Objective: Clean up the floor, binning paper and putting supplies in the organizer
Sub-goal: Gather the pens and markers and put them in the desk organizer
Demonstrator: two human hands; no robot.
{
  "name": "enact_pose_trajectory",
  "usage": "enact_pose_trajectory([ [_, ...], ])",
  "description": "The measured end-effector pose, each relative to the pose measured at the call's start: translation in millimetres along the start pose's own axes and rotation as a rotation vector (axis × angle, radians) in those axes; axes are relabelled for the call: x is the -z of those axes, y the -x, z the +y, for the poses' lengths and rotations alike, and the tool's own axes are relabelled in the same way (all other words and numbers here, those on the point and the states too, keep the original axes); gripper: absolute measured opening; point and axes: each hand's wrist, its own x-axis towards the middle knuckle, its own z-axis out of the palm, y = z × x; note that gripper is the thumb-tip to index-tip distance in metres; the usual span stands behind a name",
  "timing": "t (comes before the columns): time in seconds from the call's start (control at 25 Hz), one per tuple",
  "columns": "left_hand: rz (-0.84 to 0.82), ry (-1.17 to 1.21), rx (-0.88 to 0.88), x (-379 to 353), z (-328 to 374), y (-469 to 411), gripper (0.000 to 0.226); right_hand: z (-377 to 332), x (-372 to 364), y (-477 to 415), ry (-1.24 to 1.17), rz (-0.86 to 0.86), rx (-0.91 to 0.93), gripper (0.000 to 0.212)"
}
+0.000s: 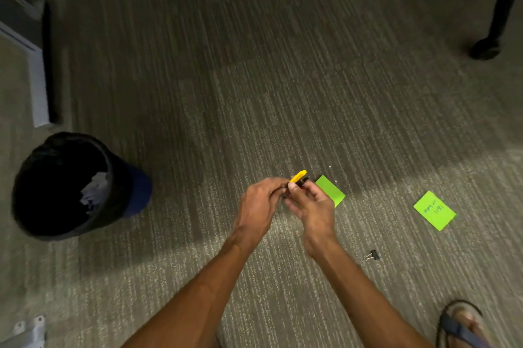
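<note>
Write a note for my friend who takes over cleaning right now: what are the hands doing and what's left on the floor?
Left hand and right hand: together above the carpet, both gripping a yellow marker.
Bin: on the left, some paper already inside.
Still on the floor: a green note just past the right hand, a second green note with writing further right, and a black binder clip near the right forearm.
The organizer is not in view.
Left: bin both notes; put the marker and clip in the organizer.

yellow marker [297, 176]: mostly hidden | sandalled foot [464, 325]: cropped by edge
</note>
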Motion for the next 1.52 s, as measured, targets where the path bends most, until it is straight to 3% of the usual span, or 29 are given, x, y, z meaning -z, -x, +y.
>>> enact_pose_trajectory([
  [0.16,-0.013,-0.122,-0.085,60.2,56.2,-3.7,0.031,-75.1,-23.9,34.9,0.151,-0.087,0.135,0.012],
  [0.44,0.405,-0.467,-0.138,191.3,146.7,-22.6,0.049,-228.6,-99.7,90.3,0.497,-0.256,0.635,0.015],
  [0.72,0.584,-0.580,-0.160,311.5,239.1,-27.2,0.054,-372.8,-204.5,185.7,0.506,-0.411,0.995,0.019],
  [1.12,0.816,-0.644,-0.149,482.8,311.0,-59.6,0.056,-523.9,-383.8,285.9,0.358,-0.568,1.140,0.026],
  [1.52,0.901,-0.627,-0.128,574.3,293.8,-90.5,0.058,-564.0,-555.4,256.7,0.361,-0.505,1.111,0.018],
])
